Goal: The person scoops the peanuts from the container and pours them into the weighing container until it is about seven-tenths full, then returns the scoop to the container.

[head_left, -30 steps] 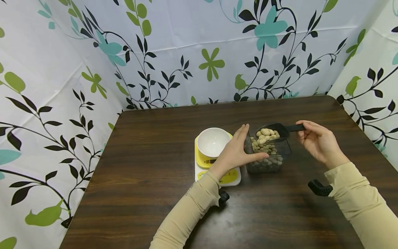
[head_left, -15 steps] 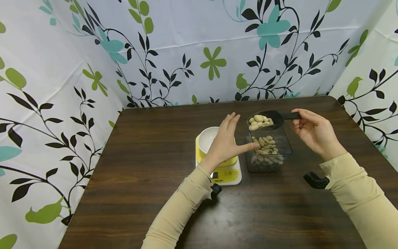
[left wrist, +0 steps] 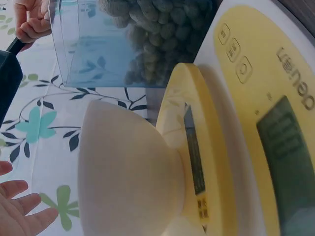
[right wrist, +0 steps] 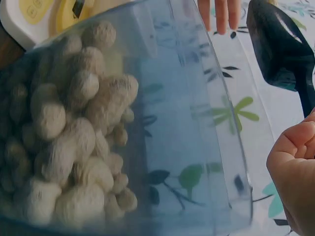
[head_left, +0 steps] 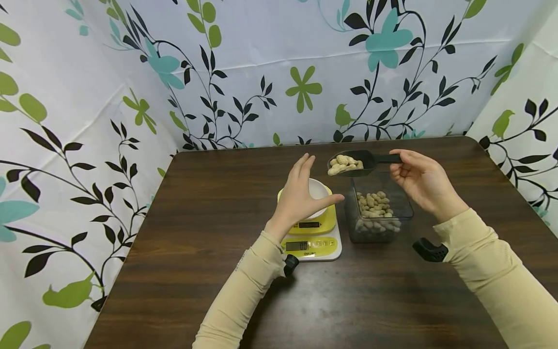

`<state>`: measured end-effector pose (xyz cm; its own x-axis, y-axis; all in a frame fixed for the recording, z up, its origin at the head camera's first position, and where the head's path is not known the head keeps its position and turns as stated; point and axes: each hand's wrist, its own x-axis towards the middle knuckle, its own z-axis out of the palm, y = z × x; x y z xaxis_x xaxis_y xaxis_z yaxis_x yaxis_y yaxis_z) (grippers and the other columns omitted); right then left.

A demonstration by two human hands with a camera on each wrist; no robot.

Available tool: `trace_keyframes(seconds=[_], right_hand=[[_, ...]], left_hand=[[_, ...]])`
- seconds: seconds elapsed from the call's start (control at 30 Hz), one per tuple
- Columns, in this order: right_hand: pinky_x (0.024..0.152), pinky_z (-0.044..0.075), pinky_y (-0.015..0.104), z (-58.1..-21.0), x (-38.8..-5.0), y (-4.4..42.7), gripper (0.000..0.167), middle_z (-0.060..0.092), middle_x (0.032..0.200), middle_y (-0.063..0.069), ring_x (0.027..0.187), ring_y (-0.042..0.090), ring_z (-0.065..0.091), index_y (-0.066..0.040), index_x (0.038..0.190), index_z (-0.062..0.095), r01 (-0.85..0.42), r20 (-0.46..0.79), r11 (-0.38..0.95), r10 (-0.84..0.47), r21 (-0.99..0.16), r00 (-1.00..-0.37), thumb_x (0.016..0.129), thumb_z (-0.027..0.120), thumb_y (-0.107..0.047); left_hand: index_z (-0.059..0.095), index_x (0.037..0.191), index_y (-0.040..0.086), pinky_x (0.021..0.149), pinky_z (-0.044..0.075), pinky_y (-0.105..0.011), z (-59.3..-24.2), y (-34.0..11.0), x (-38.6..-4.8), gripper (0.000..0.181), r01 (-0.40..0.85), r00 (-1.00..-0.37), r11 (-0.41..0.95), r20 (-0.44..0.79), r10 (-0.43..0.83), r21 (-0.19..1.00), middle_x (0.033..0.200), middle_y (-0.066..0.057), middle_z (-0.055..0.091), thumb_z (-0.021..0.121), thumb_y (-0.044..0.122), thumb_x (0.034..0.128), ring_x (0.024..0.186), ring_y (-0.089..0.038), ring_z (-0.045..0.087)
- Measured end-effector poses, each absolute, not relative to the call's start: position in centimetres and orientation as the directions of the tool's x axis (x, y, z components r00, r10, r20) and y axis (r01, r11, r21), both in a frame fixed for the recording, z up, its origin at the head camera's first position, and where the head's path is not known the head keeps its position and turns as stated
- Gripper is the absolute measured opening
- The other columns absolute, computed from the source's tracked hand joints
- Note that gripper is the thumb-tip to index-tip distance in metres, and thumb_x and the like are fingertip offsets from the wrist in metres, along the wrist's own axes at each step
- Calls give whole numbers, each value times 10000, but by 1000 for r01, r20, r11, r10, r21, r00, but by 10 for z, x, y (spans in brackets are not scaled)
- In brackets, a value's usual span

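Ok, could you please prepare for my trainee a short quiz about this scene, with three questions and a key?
1. What does the right hand hold, and what lies in it?
2. True or false: the left hand grips the transparent container.
3. The white bowl stands on: A) the transparent container; B) the yellow-and-white scale; C) the left palm.

Key
1. A black scoop, held by its handle, with peanuts in it.
2. False: the left hand holds nothing; its thumb is spread away from its fingers.
3. B.
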<state>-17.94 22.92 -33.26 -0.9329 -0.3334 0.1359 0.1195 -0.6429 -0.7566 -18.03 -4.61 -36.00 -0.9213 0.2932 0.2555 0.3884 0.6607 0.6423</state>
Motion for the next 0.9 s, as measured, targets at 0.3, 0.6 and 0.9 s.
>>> trace_keyframes(seconds=[0.3,0.6,0.9], right_hand=[[736,485,237,-334,-180,214,267,620,846,73,774,154,581,-16,1091,605,153,81,-575,-360,-804,-929,1005,362,-86],[709,478,215,-336,-182,196,203,637,831,34,762,120,571,-82,1095,604,191,-20,-458,-352,-868,-936,986,447,-150],[690,479,194,-343,-184,190,178,636,814,4,741,93,565,-126,1078,600,195,-67,-378,-326,-905,-943,982,462,-185]], left_hand=[[244,1480,164,1078,330,-519,-376,-64,-182,1040,335,-942,677,250,225,656,1553,-29,191,731,605,673,1417,-266,252],[225,1483,137,1049,364,-524,-394,-79,-179,1072,273,-962,692,209,177,668,1553,-57,171,731,612,665,1405,-299,264],[188,1489,139,1004,411,-523,-404,-83,-175,1128,242,-970,720,159,182,650,1553,-69,155,738,630,636,1401,-298,258]])
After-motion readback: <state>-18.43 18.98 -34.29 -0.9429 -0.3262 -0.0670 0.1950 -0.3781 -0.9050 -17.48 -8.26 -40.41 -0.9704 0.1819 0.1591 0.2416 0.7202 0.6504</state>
